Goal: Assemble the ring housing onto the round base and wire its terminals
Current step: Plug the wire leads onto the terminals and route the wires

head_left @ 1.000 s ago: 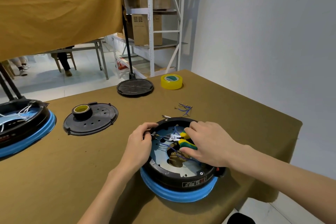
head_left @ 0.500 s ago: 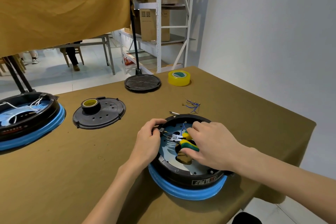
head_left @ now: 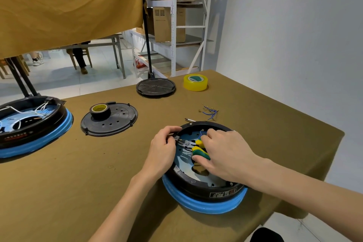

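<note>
1. The right hand [head_left: 227,155] is closed around the yellow-and-green handles of a pair of pliers [head_left: 193,146], whose metal tip points left toward the other hand.
2. The left hand [head_left: 164,148] is pinched at the left inner wall of the ring housing [head_left: 198,187]; a small dark part appears to be gripped between its fingertips just where the pliers' tip ends, though what that part is cannot be told.
3. The ring housing, black with a printed label on its near wall, is seated on the round blue base [head_left: 204,205], at the near right part of the table [head_left: 78,182], close to its front edge.
4. Inside the housing a pale blue plate with thin blue wires is seen beneath the hands.
5. Just behind the housing a bundle of loose blue wires [head_left: 210,112] and a small metal pin are laid on the cloth.
6. Farther left, a black perforated disc [head_left: 115,122] carries a roll of black tape [head_left: 99,111].
7. At the far edge a roll of yellow tape [head_left: 195,82] is set beside a black stand base [head_left: 156,87].
8. A second housing on a blue base [head_left: 29,125], with white wires inside, is placed at the table's left edge.
</note>
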Demonstrator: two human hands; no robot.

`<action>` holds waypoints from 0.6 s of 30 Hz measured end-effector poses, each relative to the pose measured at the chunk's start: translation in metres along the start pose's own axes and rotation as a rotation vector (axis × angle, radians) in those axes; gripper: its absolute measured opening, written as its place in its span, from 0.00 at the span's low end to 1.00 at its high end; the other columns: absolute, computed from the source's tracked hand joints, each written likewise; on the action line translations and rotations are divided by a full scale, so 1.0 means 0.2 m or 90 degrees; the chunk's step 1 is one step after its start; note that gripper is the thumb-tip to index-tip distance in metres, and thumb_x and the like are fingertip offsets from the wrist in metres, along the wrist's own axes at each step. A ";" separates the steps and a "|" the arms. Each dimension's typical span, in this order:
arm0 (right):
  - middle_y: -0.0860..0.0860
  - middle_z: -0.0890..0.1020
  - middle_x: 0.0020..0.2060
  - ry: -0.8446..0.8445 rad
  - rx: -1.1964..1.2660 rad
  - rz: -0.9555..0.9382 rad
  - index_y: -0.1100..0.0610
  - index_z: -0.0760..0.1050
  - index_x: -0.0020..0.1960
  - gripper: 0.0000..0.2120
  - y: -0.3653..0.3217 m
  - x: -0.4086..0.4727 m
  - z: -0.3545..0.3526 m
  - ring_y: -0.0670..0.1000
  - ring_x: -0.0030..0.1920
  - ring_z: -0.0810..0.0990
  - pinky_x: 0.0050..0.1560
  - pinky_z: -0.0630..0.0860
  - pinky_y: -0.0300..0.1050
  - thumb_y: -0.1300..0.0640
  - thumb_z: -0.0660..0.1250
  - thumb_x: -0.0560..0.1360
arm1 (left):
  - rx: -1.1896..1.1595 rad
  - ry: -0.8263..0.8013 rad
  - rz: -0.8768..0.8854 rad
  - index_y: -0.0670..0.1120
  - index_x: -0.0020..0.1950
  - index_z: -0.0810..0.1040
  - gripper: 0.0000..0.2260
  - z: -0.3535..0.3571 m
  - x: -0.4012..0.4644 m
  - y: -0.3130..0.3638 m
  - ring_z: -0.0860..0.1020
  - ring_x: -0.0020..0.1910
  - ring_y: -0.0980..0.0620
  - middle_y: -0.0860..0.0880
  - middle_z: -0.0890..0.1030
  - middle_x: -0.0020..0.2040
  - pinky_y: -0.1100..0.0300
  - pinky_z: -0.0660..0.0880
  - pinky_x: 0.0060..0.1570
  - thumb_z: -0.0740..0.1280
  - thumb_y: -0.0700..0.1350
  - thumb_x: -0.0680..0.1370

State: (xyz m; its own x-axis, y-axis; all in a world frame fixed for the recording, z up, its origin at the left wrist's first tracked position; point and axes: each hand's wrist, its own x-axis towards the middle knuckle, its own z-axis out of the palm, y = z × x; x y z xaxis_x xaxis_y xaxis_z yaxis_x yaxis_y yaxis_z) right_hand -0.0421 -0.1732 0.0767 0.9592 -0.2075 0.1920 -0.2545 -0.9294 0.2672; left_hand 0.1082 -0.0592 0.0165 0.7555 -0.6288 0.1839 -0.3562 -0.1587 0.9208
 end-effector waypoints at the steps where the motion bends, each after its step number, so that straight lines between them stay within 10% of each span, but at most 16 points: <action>1: 0.50 0.77 0.48 0.000 -0.002 0.001 0.53 0.76 0.57 0.27 0.00 0.00 -0.01 0.50 0.42 0.70 0.40 0.66 0.46 0.31 0.53 0.81 | 0.001 -0.002 0.000 0.50 0.65 0.79 0.18 0.00 0.00 0.00 0.77 0.64 0.55 0.52 0.81 0.62 0.48 0.76 0.66 0.55 0.36 0.84; 18: 0.51 0.74 0.47 -0.022 -0.022 -0.001 0.55 0.75 0.56 0.26 -0.03 0.01 -0.07 0.53 0.44 0.72 0.40 0.67 0.47 0.34 0.55 0.81 | 0.000 -0.003 0.001 0.50 0.66 0.79 0.18 0.00 -0.01 0.01 0.77 0.64 0.55 0.52 0.80 0.62 0.49 0.76 0.66 0.55 0.36 0.84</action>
State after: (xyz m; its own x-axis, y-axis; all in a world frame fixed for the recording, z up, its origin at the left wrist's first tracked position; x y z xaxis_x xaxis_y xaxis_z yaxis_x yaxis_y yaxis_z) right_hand -0.0416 -0.1642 0.0894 0.9632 -0.2164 0.1595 -0.2561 -0.9189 0.3002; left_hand 0.1065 -0.0587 0.0180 0.7522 -0.6326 0.1845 -0.3581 -0.1574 0.9203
